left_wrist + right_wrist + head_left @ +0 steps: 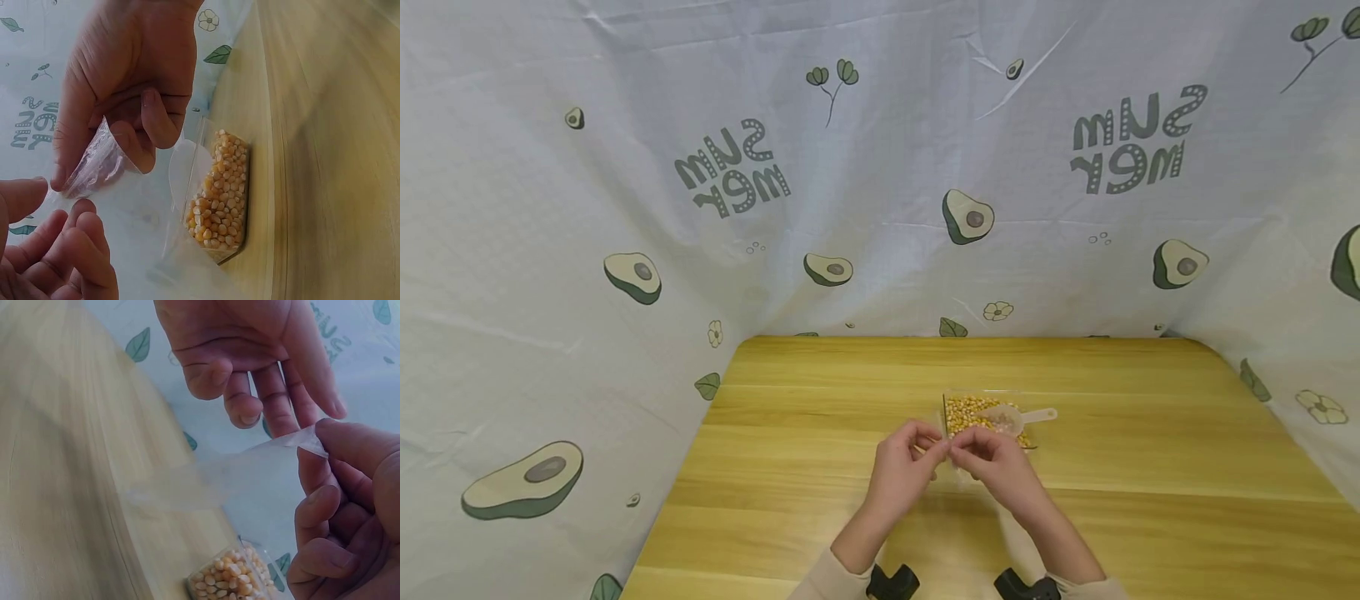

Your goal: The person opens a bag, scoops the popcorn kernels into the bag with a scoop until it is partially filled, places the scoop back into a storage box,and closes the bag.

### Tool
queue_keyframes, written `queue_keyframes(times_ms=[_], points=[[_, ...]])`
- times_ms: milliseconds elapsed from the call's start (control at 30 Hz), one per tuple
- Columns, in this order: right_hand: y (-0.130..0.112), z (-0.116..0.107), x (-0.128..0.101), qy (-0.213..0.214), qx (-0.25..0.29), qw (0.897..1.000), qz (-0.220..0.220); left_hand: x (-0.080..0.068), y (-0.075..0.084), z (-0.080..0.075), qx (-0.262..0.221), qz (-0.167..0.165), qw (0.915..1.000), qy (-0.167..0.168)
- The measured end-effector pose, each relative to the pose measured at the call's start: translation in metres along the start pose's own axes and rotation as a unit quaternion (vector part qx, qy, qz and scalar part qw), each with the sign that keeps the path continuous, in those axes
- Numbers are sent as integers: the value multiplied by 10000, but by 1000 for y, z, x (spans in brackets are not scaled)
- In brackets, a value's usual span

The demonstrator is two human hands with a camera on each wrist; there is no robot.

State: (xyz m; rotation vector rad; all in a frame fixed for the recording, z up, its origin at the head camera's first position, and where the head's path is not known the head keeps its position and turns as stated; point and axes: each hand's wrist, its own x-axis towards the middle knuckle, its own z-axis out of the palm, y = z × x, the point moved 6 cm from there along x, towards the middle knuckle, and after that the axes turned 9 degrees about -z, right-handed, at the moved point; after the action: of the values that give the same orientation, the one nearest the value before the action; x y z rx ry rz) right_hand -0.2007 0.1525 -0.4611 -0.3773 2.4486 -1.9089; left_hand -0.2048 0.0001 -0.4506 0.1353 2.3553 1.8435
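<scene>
A thin clear plastic bag point(103, 164) is pinched at its upper edge by my right hand point(1000, 471), thumb against fingers. The rest of the bag point(200, 481) hangs down, see-through and slightly creased. Facing it, my left hand point(904, 468) has its fingertips right at the same edge. In both wrist views a gap shows between the left thumb point(24, 190) and fingers, which are loosely bent. Just beyond the hands, a clear box point(242, 250) holds yellow corn kernels point(964, 412). A pale scoop point(1039, 415) lies in the corn, handle pointing right.
The wooden table point(805, 417) carries the box near its middle. A white printed cloth point(880, 167) hangs behind it and along both sides. Black wrist mounts point(893, 582) sit at the sleeves.
</scene>
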Motion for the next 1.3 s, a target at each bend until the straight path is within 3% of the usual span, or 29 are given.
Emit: queue_keyframes(times_ms=[367,667,900,1300], points=[[4,6,1,-163,184,9996,114,1,-2,1,-248,-48,9995,-162],[9,11,0,-280,567,9978,196,0,-5,1,-289,-20,9996,8],[10,11,-2,-43,874,9948,513,0,-7,2,-317,-129,9994,105],[7,12,-1,242,659,9975,120,-1,-3,2,-273,-20,9995,176]])
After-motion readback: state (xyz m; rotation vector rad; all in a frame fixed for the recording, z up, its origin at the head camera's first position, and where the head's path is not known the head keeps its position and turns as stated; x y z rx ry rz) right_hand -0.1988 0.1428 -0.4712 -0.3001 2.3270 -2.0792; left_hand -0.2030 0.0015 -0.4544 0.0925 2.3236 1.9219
